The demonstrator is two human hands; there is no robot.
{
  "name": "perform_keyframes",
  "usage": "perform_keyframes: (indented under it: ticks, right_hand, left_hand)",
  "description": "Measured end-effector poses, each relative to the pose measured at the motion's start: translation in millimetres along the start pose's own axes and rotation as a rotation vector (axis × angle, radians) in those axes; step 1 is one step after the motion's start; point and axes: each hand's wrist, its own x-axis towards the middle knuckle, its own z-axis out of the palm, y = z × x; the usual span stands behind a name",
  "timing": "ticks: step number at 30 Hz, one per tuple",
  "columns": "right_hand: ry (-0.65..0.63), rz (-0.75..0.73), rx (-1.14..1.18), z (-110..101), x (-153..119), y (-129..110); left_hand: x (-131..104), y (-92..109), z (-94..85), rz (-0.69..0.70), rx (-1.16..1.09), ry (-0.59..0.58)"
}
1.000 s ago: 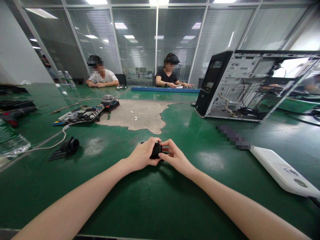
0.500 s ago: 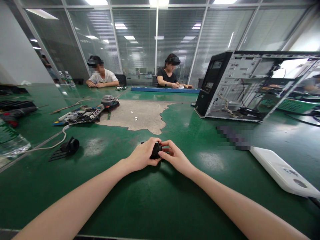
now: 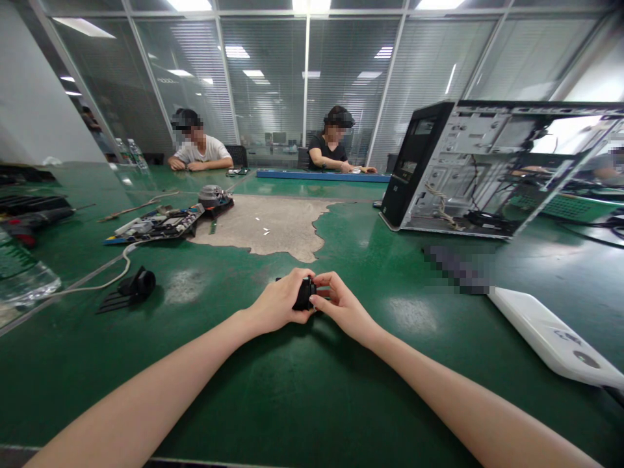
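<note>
Just above the green table, a small black camera-like object is held between my two hands. A round, ringed part faces right; its exact kind does not show clearly. My left hand wraps round the body from the left and hides most of it. From the right, the thumb and fingers of my right hand pinch the round end. Away to the left lies a black plastic piece with a round tube and flat slats.
An open computer case stands at the right, with a white power bank-like block nearer me. A circuit board, a pale cable and a plastic bottle lie left. Two people sit across the green table.
My hands keep the same grip on the black object, with barely any movement. The whole view has shifted very slightly.
</note>
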Motion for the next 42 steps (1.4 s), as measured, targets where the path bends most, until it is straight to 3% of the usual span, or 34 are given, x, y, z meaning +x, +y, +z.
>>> perform_keyframes:
  ticks: [42]
  right_hand:
    - [-0.006, 0.036, -0.03, -1.4, 0.1, -2.6]
  left_hand:
    - [0.0, -0.3, -1.8, -0.005, -0.002, -0.01]
